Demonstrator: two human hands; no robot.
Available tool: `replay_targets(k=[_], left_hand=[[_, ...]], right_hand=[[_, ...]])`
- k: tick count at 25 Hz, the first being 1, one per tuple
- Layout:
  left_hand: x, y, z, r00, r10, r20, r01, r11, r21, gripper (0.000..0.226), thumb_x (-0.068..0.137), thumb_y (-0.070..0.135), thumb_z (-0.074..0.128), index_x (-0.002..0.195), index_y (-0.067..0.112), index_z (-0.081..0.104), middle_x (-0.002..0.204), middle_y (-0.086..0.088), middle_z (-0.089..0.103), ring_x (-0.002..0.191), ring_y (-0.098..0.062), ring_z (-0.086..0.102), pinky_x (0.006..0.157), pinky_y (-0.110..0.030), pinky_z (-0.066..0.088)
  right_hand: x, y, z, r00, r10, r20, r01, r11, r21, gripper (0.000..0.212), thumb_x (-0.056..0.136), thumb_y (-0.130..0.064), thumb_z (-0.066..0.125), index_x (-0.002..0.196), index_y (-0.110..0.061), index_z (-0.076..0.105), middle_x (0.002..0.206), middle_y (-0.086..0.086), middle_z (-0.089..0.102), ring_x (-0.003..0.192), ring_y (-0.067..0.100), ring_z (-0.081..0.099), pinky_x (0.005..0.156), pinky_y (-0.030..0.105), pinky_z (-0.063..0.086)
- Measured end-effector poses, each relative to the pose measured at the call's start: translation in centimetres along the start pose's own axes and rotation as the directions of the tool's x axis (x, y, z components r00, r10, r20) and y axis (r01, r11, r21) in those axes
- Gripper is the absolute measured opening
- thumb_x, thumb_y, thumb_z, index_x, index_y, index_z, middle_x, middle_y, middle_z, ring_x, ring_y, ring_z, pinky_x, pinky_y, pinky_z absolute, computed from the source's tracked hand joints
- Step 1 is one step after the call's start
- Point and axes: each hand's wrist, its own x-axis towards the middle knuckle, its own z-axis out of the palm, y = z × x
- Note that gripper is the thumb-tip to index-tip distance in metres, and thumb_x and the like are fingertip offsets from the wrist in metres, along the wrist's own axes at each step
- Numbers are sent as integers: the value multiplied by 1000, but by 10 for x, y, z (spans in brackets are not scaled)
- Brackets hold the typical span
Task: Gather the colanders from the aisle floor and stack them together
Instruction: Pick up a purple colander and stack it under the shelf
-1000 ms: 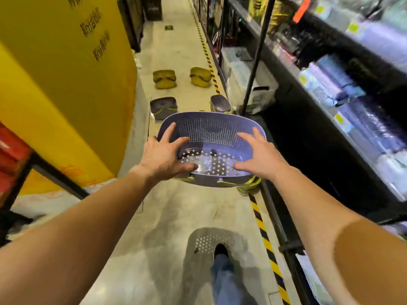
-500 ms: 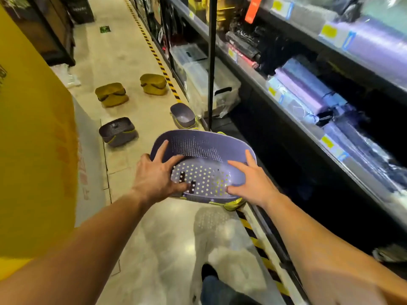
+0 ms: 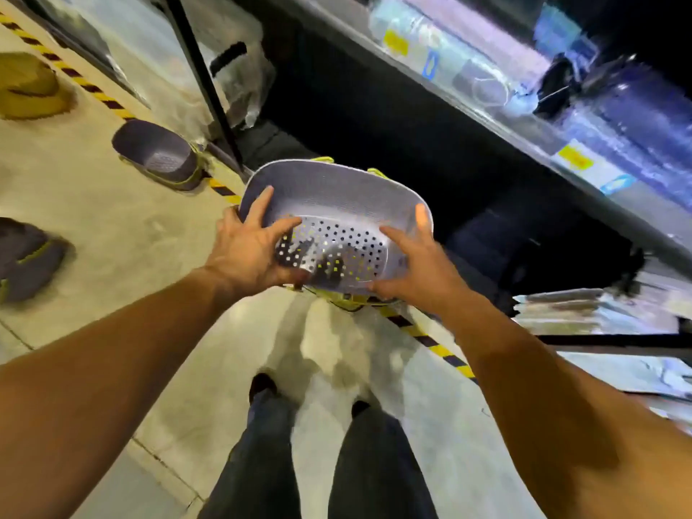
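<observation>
My left hand and right hand have their fingers clamped on the purple colander, held above the floor. Gathering is midway, I judge; next comes reaching the grey colander left of it.

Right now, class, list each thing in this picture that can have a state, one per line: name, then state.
held colander: off the floor, tilted, gripped at both sides
left hand: closed on the held colander's left rim
right hand: closed on its right rim
grey colander by the striped tape: on the floor, not yet gathered
grey colander at left edge: on the floor, partly out of view
yellow colander: on the floor, blurred
</observation>
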Motion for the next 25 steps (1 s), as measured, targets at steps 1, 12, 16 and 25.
replay_targets(k=[1,12,16,25], left_hand=[[19,-10,13,999,33,29,-33,999,-3,99,56,77,75,144,39,49,166,-10,7,114,-48,39,107,-49,31],[171,-55,305,941,153,303,-179,982,57,94,56,84,67,138,50,37,165,-2,10,125,-44,33,106,-48,36],[189,-67,381,930,155,333,-195,977,89,90,58,80,71,137,50,40,164,-3,12,120,-41,36,104,-42,35],[210,-99,504,923,80,375,-156,972,175,100,65,87,57,149,46,22,165,0,-1,135,-43,26,113,-46,28]], right_hand=[[11,9,15,1000,25,1,-25,1000,15,107,43,-75,66,142,-54,31,163,-4,-20,135,40,40,106,49,42],[126,193,235,982,187,-16,-178,956,232,96,50,-66,80,131,-65,26,153,-24,8,134,28,42,102,22,25],[147,241,310,986,163,-38,-149,959,242,102,43,-74,72,132,-57,24,160,-7,8,125,-1,24,89,-5,14],[197,304,404,995,98,-16,-93,980,176,105,59,-44,91,145,-25,35,151,4,26,119,5,30,101,12,35]])
